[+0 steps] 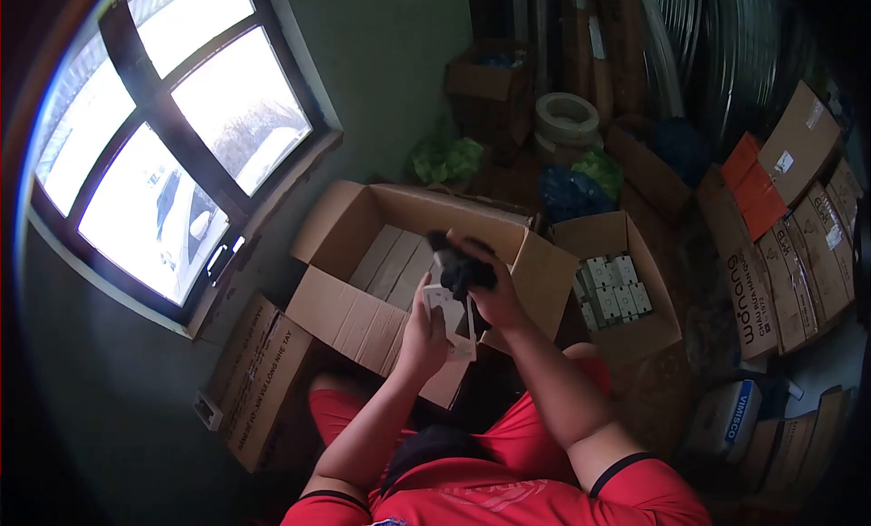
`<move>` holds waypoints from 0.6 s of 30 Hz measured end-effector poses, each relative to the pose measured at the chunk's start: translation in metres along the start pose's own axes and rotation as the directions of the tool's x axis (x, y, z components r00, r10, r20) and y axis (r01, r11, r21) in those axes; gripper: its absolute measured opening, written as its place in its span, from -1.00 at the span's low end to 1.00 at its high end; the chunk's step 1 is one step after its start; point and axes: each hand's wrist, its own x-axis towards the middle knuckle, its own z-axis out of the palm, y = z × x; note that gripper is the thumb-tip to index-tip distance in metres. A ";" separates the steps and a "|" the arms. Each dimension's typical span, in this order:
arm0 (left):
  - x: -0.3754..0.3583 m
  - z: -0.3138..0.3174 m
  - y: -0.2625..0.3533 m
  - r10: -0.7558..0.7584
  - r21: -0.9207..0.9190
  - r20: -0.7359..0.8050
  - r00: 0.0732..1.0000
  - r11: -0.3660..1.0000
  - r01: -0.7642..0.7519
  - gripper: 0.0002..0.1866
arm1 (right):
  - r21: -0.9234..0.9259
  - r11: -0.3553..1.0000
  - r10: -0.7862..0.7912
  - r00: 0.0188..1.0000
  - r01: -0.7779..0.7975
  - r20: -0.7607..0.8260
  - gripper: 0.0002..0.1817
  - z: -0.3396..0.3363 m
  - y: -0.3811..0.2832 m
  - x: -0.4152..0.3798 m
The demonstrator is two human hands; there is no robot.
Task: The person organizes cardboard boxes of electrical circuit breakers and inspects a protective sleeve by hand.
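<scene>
My left hand (423, 337) is closed round a white electrical socket (443, 301), its face with small dark holes turned up. Close against it, my right hand (497, 295) grips a black handheld tool (468, 270); its exact kind I cannot tell. Below the tool a thin white strip (473, 322) hangs down by the socket. Both hands are over the near edge of a large open cardboard box (340, 299), in which flat grey-brown cartons (390, 265) lie. To the right, a smaller open box (655, 337) contains several white sockets (610, 290) in rows.
A closed carton (263, 385) leans below the window (172, 118) on the left. Printed cartons (780, 272) are stacked at the right, above a white-and-blue VIMISCO package (737, 413). Green bags (446, 160), a blue bag (573, 195) and white rolls (567, 118) stand behind the boxes.
</scene>
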 end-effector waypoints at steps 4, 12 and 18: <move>0.025 -0.050 -0.008 -0.400 0.113 0.287 0.871 0.916 0.384 -0.76 | 0.019 0.986 0.152 0.935 -0.166 0.320 -0.32 -0.010 -0.002 0.001; 0.041 -0.094 0.039 -0.246 0.518 0.650 0.719 0.836 -0.182 -0.76 | -0.087 0.996 0.031 0.925 0.003 0.378 -0.13 0.023 -0.018 -0.015; 0.026 -0.091 0.032 -0.230 0.498 0.644 0.729 0.850 -0.172 -0.77 | 0.205 0.972 0.071 0.971 -0.119 0.229 -0.53 0.033 0.014 -0.028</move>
